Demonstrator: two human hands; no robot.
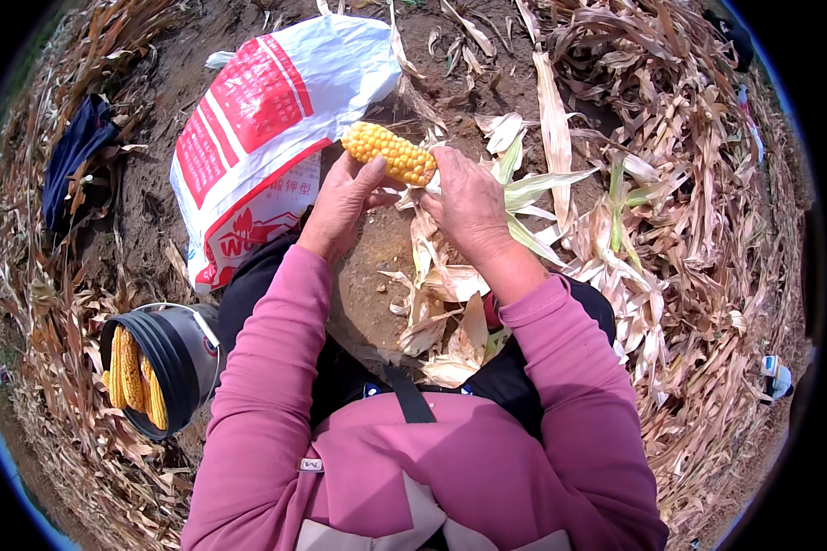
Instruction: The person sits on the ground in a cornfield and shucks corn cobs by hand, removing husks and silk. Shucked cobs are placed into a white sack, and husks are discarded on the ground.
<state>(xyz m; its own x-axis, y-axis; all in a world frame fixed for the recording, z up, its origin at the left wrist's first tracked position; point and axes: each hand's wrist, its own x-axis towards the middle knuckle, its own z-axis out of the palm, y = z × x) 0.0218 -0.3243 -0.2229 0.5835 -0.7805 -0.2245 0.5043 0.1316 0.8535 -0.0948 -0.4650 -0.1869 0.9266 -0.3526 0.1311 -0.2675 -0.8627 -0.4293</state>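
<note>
A bare yellow ear of corn (389, 153) lies across both hands, above the soil in front of me. My left hand (348, 200) holds its left part, thumb over the kernels and fingers beneath. At the right end, my right hand (465, 200) grips the base of the ear. Pale green husk leaves (524, 189) spread just beyond the right hand, and whether the hand touches them I cannot tell. Close to the left hand lies a white and red woven sack (248, 131) bearing print. Dry husks (448, 296) litter the ground between my legs.
On the left, a dark bucket (179, 358) with a white handle lies tipped, several ears of corn (132, 375) inside. A dark blue cloth (79, 155) rests on stalks at far left. Heaped dry husks (689, 206) cover the right side. A person (775, 379) is at far right.
</note>
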